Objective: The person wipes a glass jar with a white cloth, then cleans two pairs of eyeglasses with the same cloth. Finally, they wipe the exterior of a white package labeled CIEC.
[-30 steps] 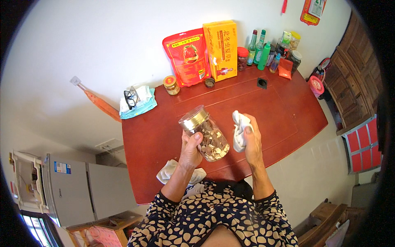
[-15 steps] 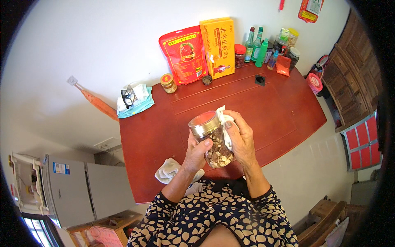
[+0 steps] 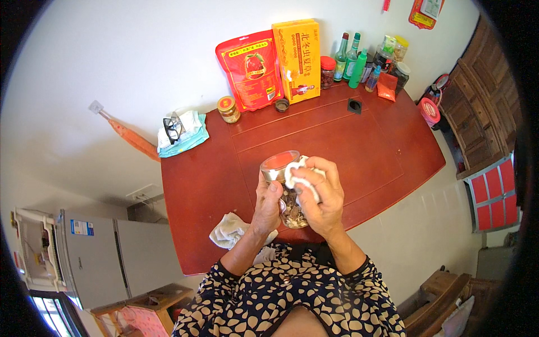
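A clear jar (image 3: 293,212) with a silver-rimmed red-topped lid, filled with brown and pale dried pieces, is held above the near part of the red table (image 3: 337,151). My left hand (image 3: 266,203) wraps round its left side, thumb across the front just below the lid. In my right hand (image 3: 325,199) a bunched white cloth (image 3: 306,175) is pressed against the jar's upper right side and lid rim. The right fingers cover part of the jar. A second pale cloth (image 3: 229,231) lies crumpled at the table's near edge, beside my left forearm.
Along the wall stand a small gold-lidded jar (image 3: 228,109), a red pouch (image 3: 250,70), a yellow box (image 3: 299,62), a red-lidded jar (image 3: 328,73), green bottles (image 3: 351,59) and an orange packet (image 3: 386,87). Glasses (image 3: 173,129) rest on tissue packs (image 3: 185,143) at the far left corner.
My right hand has moved the white cloth from the jar's right side leftward onto its front near the lid. The left hand still grips the jar, which has turned slightly more upright.
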The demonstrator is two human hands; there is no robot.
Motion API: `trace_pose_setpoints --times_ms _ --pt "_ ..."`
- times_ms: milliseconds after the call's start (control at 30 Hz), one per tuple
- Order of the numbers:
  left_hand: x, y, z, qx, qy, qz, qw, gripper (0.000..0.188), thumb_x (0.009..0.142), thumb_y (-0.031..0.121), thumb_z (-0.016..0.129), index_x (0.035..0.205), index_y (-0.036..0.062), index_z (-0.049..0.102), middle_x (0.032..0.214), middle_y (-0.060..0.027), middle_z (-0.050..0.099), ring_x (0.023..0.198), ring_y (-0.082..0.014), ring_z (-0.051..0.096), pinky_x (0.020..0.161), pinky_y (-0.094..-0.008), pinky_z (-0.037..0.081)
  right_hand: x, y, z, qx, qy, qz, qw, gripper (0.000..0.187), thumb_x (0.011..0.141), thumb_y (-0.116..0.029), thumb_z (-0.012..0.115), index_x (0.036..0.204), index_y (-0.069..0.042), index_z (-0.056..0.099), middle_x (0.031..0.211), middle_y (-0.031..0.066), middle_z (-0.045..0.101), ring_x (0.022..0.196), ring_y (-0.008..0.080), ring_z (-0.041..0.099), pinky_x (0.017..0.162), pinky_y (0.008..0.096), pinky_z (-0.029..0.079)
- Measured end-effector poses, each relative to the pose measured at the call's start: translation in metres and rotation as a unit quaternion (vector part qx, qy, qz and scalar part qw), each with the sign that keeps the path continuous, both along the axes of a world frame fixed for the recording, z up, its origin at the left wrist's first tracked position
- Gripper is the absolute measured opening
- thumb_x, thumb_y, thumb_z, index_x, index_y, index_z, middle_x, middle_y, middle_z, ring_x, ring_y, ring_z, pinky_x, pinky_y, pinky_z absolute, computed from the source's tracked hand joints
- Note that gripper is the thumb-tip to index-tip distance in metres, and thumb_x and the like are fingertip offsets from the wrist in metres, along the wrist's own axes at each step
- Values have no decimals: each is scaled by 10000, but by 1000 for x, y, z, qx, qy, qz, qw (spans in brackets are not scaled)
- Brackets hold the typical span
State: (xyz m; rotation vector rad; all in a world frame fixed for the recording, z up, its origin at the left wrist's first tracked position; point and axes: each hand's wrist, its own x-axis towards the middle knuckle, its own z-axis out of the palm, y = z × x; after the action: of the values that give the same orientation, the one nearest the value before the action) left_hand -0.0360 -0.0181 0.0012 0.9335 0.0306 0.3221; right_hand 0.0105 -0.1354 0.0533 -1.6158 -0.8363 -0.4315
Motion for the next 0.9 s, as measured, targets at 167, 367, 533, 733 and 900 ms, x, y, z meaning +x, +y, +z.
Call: trace_pose_setpoints --times_ms 167,367,533,733,900 --pt "-2 0 6 -34 -7 -18 999 607 915 360 587 1353 42 311 1276 -126 501 1148 -214 542 971 -362 468 8 2 -5 88 197 33 976 188 866 -56 598 1042 5 624 1063 117 577 925 189 579 799 273 464" --pt "-3 -1 8 -36 -14 -17 999 602 925 384 564 1354 44 313 1266 -129 508 1137 -218 552 962 -361 478 8 3 -7 78 175 28 981 203 837 -56 624 1030 8 626 1067 114 586 936 217 568 816 307 462" --pt "-2 2 -9 -3 29 15 999 672 926 601 417 1324 60 414 1206 -112 566 1075 -214 600 891 -378 531 3 0 -3 -26 -108 -3 994 343 697 14 704 1034 -35 657 1088 119 586 945 281 552 803 354 459" --pt "-6 4 -2 50 24 29 998 752 876 629 496 1343 52 374 1212 -133 557 1058 -225 601 866 -372 533 -7 -4 -2 -38 -136 28 990 305 635 -27 725 932 -69 669 1084 93 581 955 299 497 830 389 422" --pt "-6 6 5 19 -16 -16 1000 825 802 459 714 1363 25 292 1281 -104 484 1183 -189 488 999 -339 412 1 -2 -3 80 82 62 992 200 848 -115 616 1037 -59 584 1052 89 563 866 184 535 721 302 461"
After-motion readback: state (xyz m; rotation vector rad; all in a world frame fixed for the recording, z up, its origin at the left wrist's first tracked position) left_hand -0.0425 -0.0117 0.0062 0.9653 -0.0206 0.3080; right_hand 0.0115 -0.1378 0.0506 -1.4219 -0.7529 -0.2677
